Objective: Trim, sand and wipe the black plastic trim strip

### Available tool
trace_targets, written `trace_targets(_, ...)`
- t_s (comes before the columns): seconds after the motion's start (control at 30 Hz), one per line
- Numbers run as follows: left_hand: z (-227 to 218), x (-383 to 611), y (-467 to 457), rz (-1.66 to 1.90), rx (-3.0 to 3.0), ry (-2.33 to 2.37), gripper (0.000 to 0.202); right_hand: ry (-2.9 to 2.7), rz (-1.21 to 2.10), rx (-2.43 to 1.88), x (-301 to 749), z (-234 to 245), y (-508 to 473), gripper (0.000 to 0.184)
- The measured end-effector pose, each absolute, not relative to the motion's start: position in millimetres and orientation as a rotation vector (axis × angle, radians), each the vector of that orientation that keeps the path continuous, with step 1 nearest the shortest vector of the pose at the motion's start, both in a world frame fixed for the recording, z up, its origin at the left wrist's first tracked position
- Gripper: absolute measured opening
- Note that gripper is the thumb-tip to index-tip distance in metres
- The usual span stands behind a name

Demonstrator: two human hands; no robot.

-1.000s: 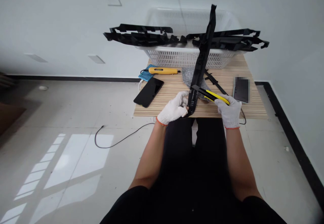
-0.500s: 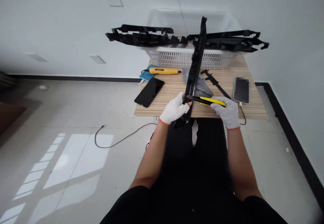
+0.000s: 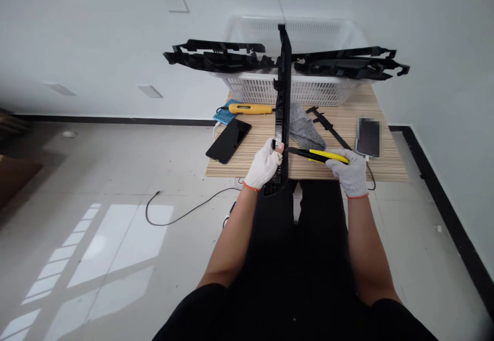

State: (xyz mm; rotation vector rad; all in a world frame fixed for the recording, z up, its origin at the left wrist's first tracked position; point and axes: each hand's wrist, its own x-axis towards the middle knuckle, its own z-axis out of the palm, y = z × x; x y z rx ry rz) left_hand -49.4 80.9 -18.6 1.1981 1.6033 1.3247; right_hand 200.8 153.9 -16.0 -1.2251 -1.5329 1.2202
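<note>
Hidden: the lower end of the strip (image 3: 284, 89) sits behind your left hand (image 3: 264, 168) and merges with your dark trousers, so its tip is hard to make out. The back of the knife (image 3: 320, 154) handle is buried in your right hand (image 3: 349, 171). Can't tell if the blade actually touches the strip, too small. The device (image 3: 369, 136) at the right edge of the table (image 3: 250, 150) is blurred out.
Change: a second ago the strip leaned right, top over the right half of the basket (image 3: 266, 90). Now it stands near straight up in view, top over the basket's middle. Its lower end has dropped past the table's near edge toward your lap. The cloth (image 3: 304, 127) was half covered, now shows clear to the strip's right. The knife has swung from angled to nearly level.
Left fingers: clenched round the strip low down, thumb uppermost.
Right fingers: clenched round the knife's yellow handle, black front end pointing left.
Strip vs fingers: it runs up from your left fist, over the table, across the basket. The knife's front end reaches its right edge just beside your left thumb.
Around: phone (image 3: 228, 140) left of your left hand, caliper (image 3: 328, 125) between cloth and device, black parts (image 3: 216, 58) across the basket rim.
</note>
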Motion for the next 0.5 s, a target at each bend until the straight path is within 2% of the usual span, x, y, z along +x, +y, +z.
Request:
trace_targets(0.17, -16.2, -49.3, 80.4, 1.376, 1.229, 1.625, 0.033, -1.707, 1.141, -1.209, 204.4, -16.7, 156.0, 0.033)
trace_targets(0.5, -14.7, -50.0, 80.4, 1.370, 1.238, 1.686, 0.031, -1.692, 1.135, -1.237, 202.1, -14.4, 154.6, 0.035)
